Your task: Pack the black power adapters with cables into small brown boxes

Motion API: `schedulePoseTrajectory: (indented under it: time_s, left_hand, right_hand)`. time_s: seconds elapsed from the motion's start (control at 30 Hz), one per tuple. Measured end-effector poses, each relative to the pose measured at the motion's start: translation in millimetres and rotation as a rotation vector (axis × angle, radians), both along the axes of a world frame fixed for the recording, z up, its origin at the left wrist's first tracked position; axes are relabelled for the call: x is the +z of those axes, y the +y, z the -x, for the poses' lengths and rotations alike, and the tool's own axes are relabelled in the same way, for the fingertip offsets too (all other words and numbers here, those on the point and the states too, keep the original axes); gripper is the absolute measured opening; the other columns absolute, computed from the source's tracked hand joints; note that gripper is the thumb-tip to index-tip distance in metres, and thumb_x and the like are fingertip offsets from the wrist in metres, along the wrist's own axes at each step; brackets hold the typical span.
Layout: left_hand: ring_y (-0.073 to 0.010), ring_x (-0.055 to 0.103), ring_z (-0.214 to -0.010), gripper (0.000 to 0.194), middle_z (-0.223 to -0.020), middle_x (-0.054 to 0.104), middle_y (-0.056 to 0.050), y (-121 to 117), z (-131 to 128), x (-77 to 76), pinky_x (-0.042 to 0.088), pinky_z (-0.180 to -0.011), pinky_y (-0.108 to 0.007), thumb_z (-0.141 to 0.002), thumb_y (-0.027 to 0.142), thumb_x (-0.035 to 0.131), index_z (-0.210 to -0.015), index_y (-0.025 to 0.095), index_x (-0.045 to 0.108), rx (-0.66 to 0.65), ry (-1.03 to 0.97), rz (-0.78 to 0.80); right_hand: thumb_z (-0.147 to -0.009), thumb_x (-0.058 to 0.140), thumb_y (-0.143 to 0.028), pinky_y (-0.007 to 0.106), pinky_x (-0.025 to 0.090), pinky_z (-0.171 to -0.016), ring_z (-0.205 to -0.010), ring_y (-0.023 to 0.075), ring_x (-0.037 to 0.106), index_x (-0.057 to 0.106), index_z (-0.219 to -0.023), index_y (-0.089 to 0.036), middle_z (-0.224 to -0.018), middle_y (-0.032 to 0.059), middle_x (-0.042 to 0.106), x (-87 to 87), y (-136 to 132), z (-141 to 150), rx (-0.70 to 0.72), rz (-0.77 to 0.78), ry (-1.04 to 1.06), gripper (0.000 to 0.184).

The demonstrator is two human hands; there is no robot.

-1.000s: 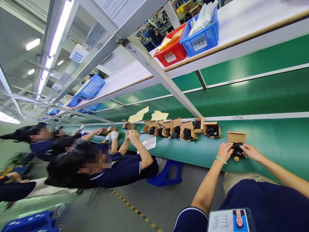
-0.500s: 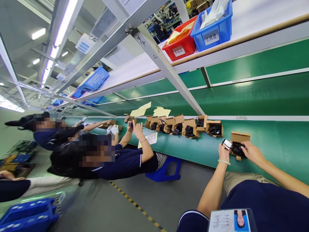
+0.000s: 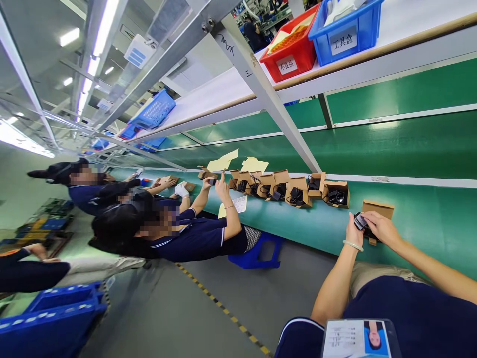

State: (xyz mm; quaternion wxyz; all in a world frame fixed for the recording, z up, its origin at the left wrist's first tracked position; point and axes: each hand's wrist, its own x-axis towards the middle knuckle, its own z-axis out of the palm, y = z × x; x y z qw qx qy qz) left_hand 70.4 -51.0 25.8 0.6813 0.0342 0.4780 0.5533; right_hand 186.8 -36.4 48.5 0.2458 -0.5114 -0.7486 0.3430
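Observation:
My left hand is closed around a small black device with a shiny pale face, held above the near side of the bench. From the other side, my right hand has its fingers bent against the same device. Just behind and beneath my right hand stands an open cardboard box, its lid raised. Dark contents show in it, mostly covered by my hands. To the left sits another open box with a black cable and adapter inside.
Several more open boxes with black cables line the green bench to the left. Yellow sheets lie behind them. Co-workers sit along the left. A shelf above carries a red bin and a blue bin.
My right hand has come out of the open box and moved left onto the device in my left hand. The device's face looked bright white before and is darker now. The view has shifted slightly.

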Motion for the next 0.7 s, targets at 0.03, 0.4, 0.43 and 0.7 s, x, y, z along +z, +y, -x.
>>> schedulePoseTrajectory:
  time_s: [0.03, 0.4, 0.43, 0.7]
  left_hand:
    - [-0.0206, 0.06, -0.095, 0.058, -0.102, 0.065, -0.01, -0.4, -0.3, 0.3, 0.047, -0.075, -0.028, -0.074, 0.067, 0.055, -0.096, 0.014, 0.064, 0.002, 0.002, 0.007]
    - [-0.0184, 0.06, -0.092, 0.059, -0.098, 0.066, -0.008, 0.4, -2.3, -4.7, 0.046, -0.075, -0.026, -0.071, 0.067, 0.059, -0.096, 0.014, 0.064, 0.022, -0.028, -0.009]
    - [-0.0183, 0.06, -0.091, 0.06, -0.097, 0.066, -0.008, 1.0, -2.5, -4.6, 0.046, -0.075, -0.026, -0.071, 0.068, 0.059, -0.096, 0.013, 0.064, 0.016, -0.024, -0.009]
    - [-0.0194, 0.06, -0.091, 0.06, -0.097, 0.065, -0.009, 3.6, -4.9, -4.9, 0.045, -0.072, -0.026, -0.071, 0.069, 0.058, -0.091, 0.013, 0.063, -0.013, 0.013, -0.028]
  right_hand:
    - [-0.092, 0.035, -0.033, 0.038, 0.049, -0.089, -0.102, 0.0236, 0.059, 0.065, -0.112, -0.027, -0.116, 0.0032, 0.062, -1.3, 0.0, -0.2, -0.002, 0.0, -0.003, 0.037]
    - [-0.09, 0.036, -0.029, 0.037, 0.05, -0.089, -0.104, 0.0229, 0.059, 0.065, -0.111, -0.027, -0.118, 0.0029, 0.061, -6.2, -4.2, 4.7, -0.049, -0.007, 0.022, 0.036]
    - [-0.09, 0.036, -0.029, 0.037, 0.05, -0.088, -0.104, 0.0228, 0.059, 0.064, -0.112, -0.027, -0.118, 0.0029, 0.061, -6.1, -4.4, 4.9, -0.059, -0.004, 0.029, 0.036]
    - [-0.091, 0.035, -0.03, 0.037, 0.051, -0.083, -0.099, 0.0237, 0.061, 0.064, -0.112, -0.025, -0.115, 0.0037, 0.062, -0.6, -2.6, 4.0, -0.089, 0.0, -0.009, 0.036]
